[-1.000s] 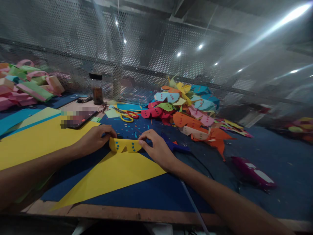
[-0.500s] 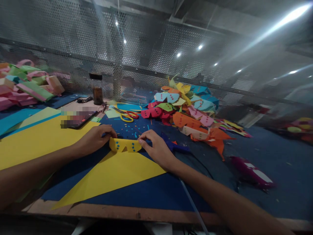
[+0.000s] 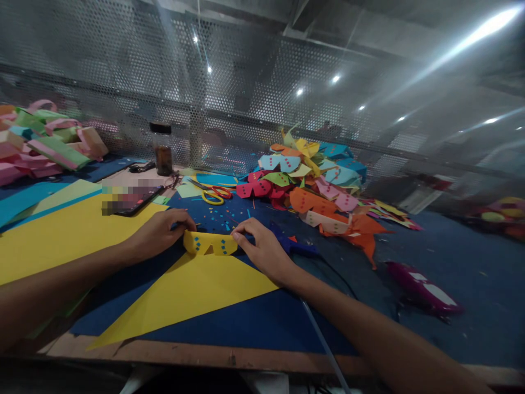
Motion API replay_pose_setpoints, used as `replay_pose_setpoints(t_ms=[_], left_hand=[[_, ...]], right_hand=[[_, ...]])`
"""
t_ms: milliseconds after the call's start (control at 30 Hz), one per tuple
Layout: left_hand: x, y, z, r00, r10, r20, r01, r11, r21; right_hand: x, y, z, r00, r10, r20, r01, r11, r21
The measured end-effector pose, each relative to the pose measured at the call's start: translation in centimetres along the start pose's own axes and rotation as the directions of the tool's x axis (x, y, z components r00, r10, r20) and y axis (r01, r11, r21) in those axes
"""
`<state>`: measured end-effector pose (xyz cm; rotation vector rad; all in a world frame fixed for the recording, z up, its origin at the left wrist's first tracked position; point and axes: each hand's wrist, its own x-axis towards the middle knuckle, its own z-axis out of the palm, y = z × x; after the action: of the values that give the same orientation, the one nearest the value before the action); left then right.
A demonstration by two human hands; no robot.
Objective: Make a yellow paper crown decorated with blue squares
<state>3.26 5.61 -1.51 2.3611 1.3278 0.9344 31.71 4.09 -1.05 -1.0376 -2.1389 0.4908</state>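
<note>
On the blue tabletop in front of me lies a yellow paper piece (image 3: 200, 287) with a wide triangular body. Its narrow far end stands up as a curved flap (image 3: 225, 243) with small blue squares on both sides and a notch in the lower middle. My left hand (image 3: 164, 232), fingers curled, is closed at the flap's left end; its fingertips are partly hidden. At the right end my right hand (image 3: 260, 243) pinches the flap between thumb and fingers. Just right of that hand lies a blue glue gun (image 3: 301, 247), partly covered by it.
Yellow-handled scissors (image 3: 212, 195) lie beyond the hands among paper scraps. A phone (image 3: 137, 200) and a dark-lidded jar (image 3: 163, 150) are at the back left. Colourful paper masks (image 3: 314, 201) are heaped at back right. A purple pouch-like object (image 3: 424, 290) lies far right.
</note>
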Motion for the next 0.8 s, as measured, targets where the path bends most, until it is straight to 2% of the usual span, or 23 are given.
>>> replay_pose_setpoints(t_ms=[800], left_hand=[[-0.06, -0.16, 0.07, 1.0, -0.007, 0.012, 0.007, 1.0, 0.002]], right_hand=[[-0.16, -0.22, -0.14, 1.0, -0.001, 0.006, 0.001, 1.0, 0.006]])
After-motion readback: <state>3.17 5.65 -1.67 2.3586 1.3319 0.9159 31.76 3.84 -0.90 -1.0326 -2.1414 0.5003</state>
